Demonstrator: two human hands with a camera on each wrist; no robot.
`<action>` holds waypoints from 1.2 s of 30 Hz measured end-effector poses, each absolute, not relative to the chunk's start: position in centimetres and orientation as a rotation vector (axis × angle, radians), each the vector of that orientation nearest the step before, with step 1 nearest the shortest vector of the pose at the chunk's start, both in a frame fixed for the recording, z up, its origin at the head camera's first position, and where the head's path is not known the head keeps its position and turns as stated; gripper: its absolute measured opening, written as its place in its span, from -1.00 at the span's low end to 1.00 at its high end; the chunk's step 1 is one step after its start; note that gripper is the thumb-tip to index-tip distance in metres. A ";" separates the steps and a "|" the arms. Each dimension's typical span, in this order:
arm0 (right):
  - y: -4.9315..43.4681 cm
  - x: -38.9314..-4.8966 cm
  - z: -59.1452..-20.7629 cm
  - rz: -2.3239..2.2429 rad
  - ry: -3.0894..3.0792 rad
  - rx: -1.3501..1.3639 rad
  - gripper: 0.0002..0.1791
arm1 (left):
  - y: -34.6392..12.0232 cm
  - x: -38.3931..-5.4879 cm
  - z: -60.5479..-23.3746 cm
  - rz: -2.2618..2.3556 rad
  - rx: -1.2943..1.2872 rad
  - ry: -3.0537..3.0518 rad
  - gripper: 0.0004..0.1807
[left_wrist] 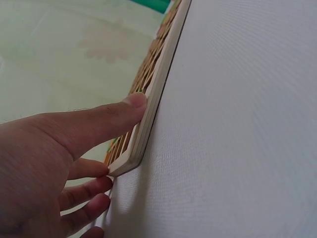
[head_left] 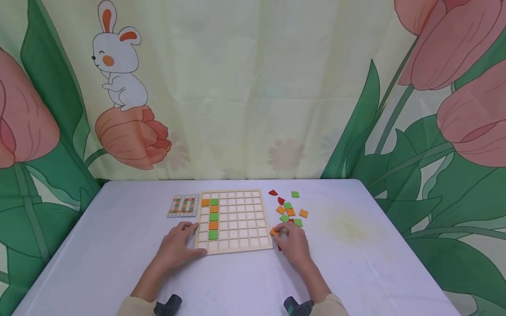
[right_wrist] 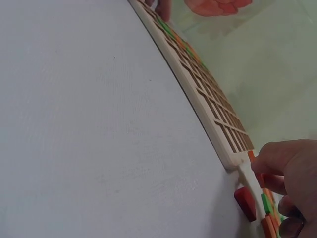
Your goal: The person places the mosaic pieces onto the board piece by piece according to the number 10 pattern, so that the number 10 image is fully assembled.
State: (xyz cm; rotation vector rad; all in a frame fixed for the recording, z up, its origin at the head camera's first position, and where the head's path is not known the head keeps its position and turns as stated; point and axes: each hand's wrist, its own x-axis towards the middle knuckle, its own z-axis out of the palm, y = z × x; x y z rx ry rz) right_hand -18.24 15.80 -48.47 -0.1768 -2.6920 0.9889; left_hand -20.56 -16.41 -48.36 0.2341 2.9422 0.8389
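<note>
A wooden grid board [head_left: 234,250] lies flat, with orange and green square tiles in its left columns, among them a green tile [head_left: 213,235]. At the board's near-left corner is my left hand [head_left: 175,245], its straight thumb resting on the front edge and its fingertips touching the left side, as the left wrist view also shows. Beside the right edge, my right hand [head_left: 294,245] pinches an orange square tile [head_left: 273,231] between thumb and index finger. In the right wrist view a red piece [right_wrist: 245,204] lies just below that hand.
Loose tiles lie right of the board, including an orange tile [head_left: 303,213], a green tile [head_left: 295,194] and a red quarter-round piece [head_left: 273,192]. A pattern card [head_left: 169,213] sits left of the board. Behind the white table [head_left: 245,285] hangs a printed curtain [head_left: 245,96].
</note>
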 end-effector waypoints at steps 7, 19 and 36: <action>13.8 -18.8 -48.3 1.113 -2.681 -0.108 -0.88 | -16.4 -20.7 -48.6 0.848 0.232 2.955 0.02; 9.0 -20.5 -47.9 1.171 -2.728 0.240 -0.87 | -16.3 -20.6 -48.4 0.869 0.181 2.945 -0.01; 3.5 -22.1 -47.7 1.176 -2.790 0.571 -0.92 | -16.1 -20.4 -48.5 0.877 0.194 2.976 -0.04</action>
